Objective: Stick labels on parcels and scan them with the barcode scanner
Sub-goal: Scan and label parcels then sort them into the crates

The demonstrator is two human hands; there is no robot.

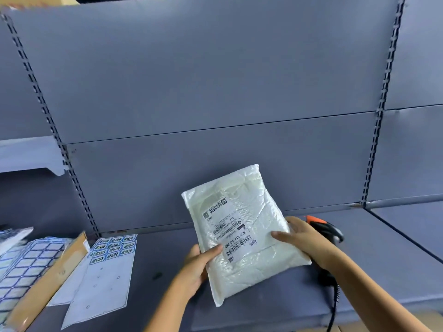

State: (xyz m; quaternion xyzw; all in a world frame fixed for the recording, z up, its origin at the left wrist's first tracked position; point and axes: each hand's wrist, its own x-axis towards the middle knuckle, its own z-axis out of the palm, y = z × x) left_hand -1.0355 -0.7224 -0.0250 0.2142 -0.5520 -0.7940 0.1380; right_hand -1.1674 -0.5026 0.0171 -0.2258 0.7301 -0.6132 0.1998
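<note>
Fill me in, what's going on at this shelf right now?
A person holds a white plastic mailer parcel at the grey-blue shelf. The left hand grips its lower left edge, thumb on top; the right hand lies with straight fingers on its right edge. A white barcode label is already on the parcel. The black and orange barcode scanner lies unheld on the shelf behind the right hand; a sheet of blue-bordered stickers lies to the left.
</note>
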